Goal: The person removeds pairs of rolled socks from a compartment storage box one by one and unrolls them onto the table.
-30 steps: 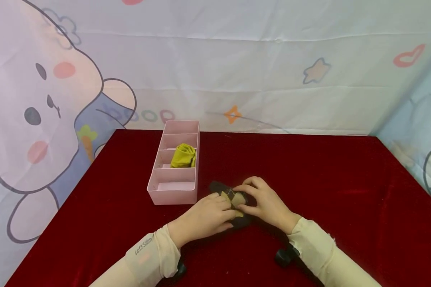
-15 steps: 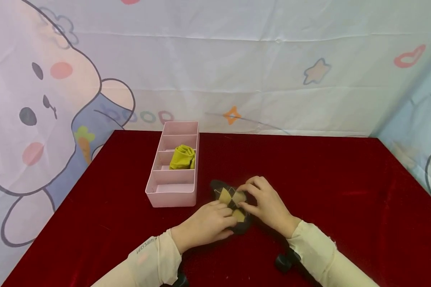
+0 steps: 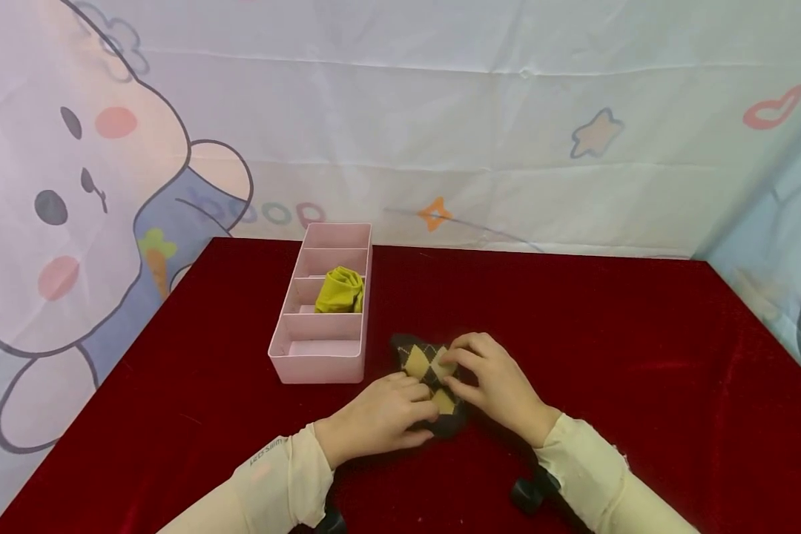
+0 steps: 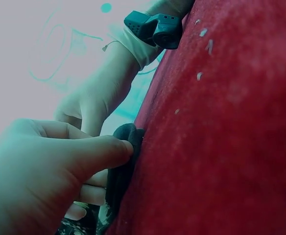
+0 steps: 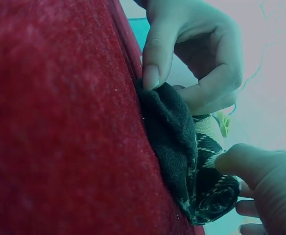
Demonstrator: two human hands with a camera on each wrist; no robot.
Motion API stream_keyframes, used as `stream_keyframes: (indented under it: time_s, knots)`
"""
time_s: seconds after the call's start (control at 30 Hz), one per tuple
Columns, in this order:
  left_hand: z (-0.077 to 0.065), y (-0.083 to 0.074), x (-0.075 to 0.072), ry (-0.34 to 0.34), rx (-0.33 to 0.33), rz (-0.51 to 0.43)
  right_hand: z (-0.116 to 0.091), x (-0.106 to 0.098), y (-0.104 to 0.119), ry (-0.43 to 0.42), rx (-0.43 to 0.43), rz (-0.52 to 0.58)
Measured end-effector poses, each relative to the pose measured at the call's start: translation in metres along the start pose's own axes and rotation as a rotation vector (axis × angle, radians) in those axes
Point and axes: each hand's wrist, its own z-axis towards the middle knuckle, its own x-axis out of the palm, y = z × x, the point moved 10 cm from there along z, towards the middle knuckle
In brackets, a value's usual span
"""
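A dark argyle sock (image 3: 416, 362) with yellow diamonds lies bunched on the red-covered table, in front of me and right of the pink box. My left hand (image 3: 382, 414) grips its near left side. In the left wrist view that thumb presses the dark edge of the sock (image 4: 121, 171), with the fingers behind it. My right hand (image 3: 492, 377) pinches the far right side between thumb and fingers. Seen from the right wrist, that part of the sock (image 5: 216, 198) is rolled into a coil, while a dark flap lies flat along the table. Fingers hide some of the sock.
Left of the hands stands a pink divided box (image 3: 320, 371). One of its middle compartments holds a rolled yellow-green cloth (image 3: 340, 291). The red table cover (image 3: 574, 311) reaches back to a printed curtain (image 3: 507, 148).
The left hand's fingers have drawn slightly back toward me, and more of the argyle pattern shows between the hands. The right hand stays nearly in place on the sock.
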Motion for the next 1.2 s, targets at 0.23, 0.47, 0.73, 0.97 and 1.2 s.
stream_keyframes:
  time_s: [0.23,0.47,0.73,0.97,1.2]
  knots:
    - [-0.008,0.008,-0.007,-0.048,-0.053,-0.054,0.003,0.004,0.002,0.049,0.038,-0.012]
    - [-0.008,0.017,-0.009,-0.106,-0.064,-0.120,0.007,0.006,-0.005,0.084,0.076,-0.051]
    - [-0.006,0.023,-0.001,-0.090,-0.097,-0.194,0.012,0.006,-0.011,0.130,0.127,-0.100]
    - [-0.007,0.026,0.002,-0.088,-0.131,-0.229,0.019,0.011,-0.020,0.188,0.176,-0.153]
    - [-0.009,0.023,0.003,-0.096,-0.128,-0.230,0.024,0.013,-0.033,0.194,0.187,-0.171]
